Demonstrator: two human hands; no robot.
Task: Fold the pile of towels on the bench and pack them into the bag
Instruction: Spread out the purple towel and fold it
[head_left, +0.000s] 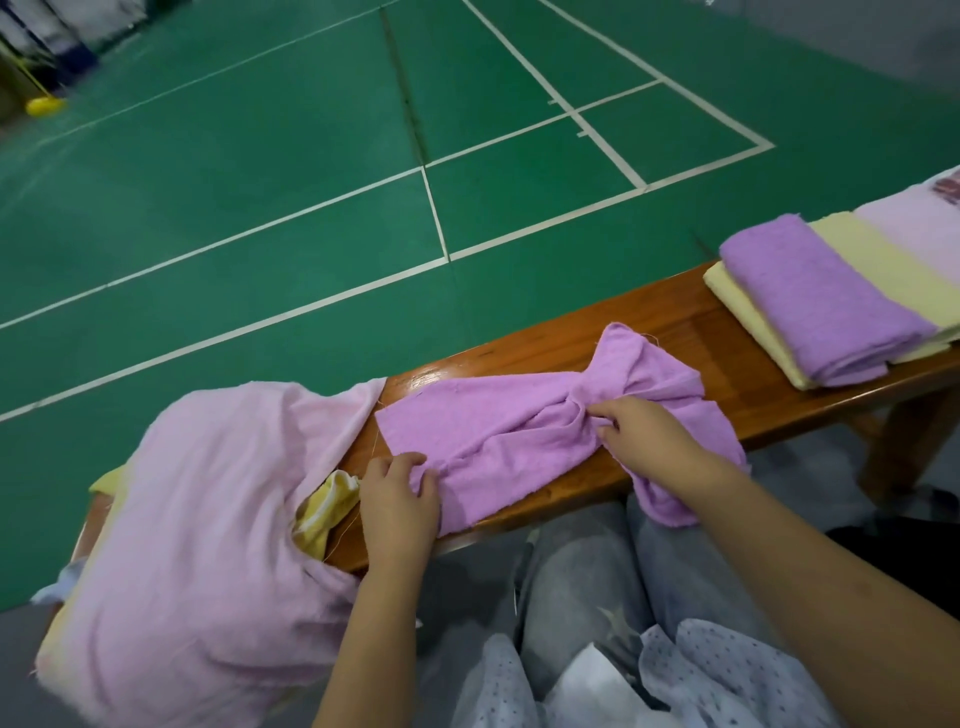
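Two hands on one purple towel (519, 421): the left hand (397, 499) pinches its near edge, the right hand (644, 441) has fingers curled into a bunched middle. Best now to release that bunch and draw it flat along the wooden bench (691, 322) before folding. Folded towels (815, 301) wait right, unfolded pile (208, 519) left, green court floor (260, 182) beyond; no bag visible.

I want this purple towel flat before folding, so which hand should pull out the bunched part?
Probably the right hand: it already pinches the purple towel at the gathered knot, while the left hand holds the near edge as an anchor.
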